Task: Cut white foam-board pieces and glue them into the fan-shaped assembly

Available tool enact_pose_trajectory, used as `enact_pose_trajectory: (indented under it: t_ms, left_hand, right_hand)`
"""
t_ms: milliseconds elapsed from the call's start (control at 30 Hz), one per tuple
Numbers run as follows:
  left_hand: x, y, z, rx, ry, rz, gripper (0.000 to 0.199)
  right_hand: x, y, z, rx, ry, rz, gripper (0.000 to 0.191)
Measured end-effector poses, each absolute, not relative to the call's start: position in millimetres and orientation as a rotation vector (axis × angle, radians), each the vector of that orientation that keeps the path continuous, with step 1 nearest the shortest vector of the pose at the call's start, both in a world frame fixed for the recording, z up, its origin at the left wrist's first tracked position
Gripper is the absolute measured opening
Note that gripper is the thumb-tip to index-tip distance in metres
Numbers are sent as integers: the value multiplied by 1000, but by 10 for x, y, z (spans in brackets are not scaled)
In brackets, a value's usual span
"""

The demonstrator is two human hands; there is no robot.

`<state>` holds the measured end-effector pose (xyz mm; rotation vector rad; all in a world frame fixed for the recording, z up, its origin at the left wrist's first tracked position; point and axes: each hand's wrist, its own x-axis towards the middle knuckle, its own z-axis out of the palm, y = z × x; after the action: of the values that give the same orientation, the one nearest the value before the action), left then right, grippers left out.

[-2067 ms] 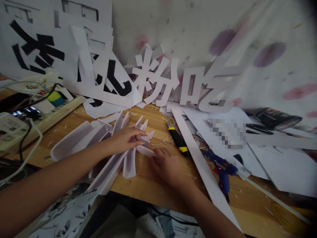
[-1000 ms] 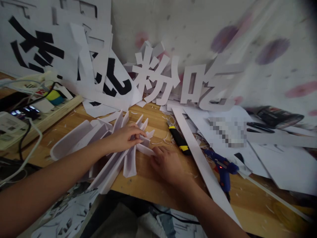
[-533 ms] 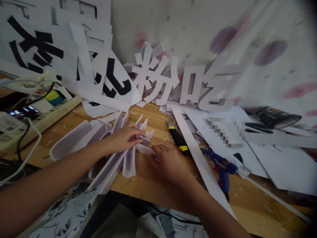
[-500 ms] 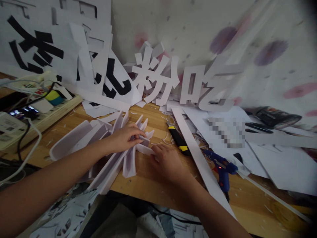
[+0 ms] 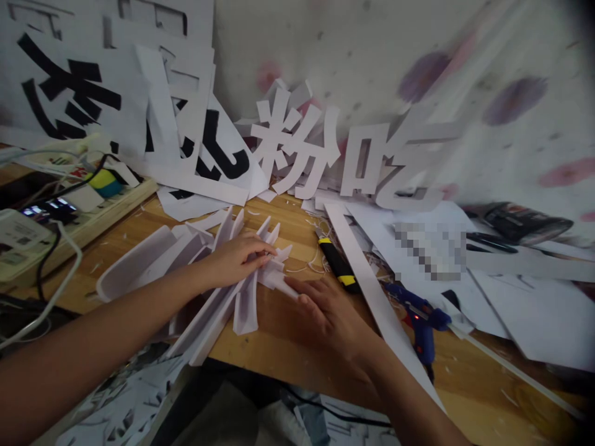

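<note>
A white foam-board letter (image 5: pixel 209 328) with thin upright walls lies on the wooden table in front of me. My left hand (image 5: pixel 246 257) reaches over it, fingers bent and closed on a short wall near its right side. My right hand (image 5: pixel 330 310) is just to the right, fingers stretched out and together. Its fingertips touch the end of a white strip (image 5: pixel 283 283) that sticks out from the letter. The palm holds nothing. My left fingers partly hide the walls they touch.
A black and yellow utility knife (image 5: pixel 338 263) and a long white strip (image 5: pixel 367 285) lie right of the letter. Farther right rests a blue glue gun (image 5: pixel 421 316) with a red light. Finished white letters (image 5: pixel 297 145) stand behind. A power strip (image 5: pixel 83 220) with cables is left.
My right hand has uncurled its fingers and flattened out, shifting slightly right. The strip's free end has tilted a little. My left hand stays at the wall; the view has shifted slightly.
</note>
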<state>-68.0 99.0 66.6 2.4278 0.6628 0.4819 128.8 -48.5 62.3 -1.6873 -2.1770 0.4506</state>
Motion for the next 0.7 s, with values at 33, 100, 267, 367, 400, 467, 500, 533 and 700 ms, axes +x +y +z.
enact_pose_trajectory:
  t_ms: [33,100,267,367,400,467,500,533,700]
  left_hand:
    - [-682,992,661,2423,669,485,25]
    - [-686,997,652,2420,667,488,26]
    - [-687,996,648,2401,661,503,25]
    - [-683,984,661,2354,679,518,26]
    - [-682,981,664,2342,684,524,26]
    - [-682,977,667,2329,690,529,25]
    - [-682,977,664,2324,691,527,25]
    - [-683,977,660,2319,695,526,25]
    - [-682,988,632,2311,712,535,24]
  right_hand:
    - [1276,-497,611,-1714,-2192,427,38]
    - [1246,-501,573,-1780,-2173,310,44]
    - [1153,-404,520,-1913,-2093,-3,15]
    - [1059,-323,565,-2047,-2179,-4,11]
    - [1027,-299,583,-2083,-2209,14,11]
    - [978,-259,612,-2114,-2265,48,13]
    - [963,-244,621,-2114,-2287,57,14]
    - [955,-232,628,-2106,-2308,60,16]
    - [979,-222,649,-2016,-2378,32,20]
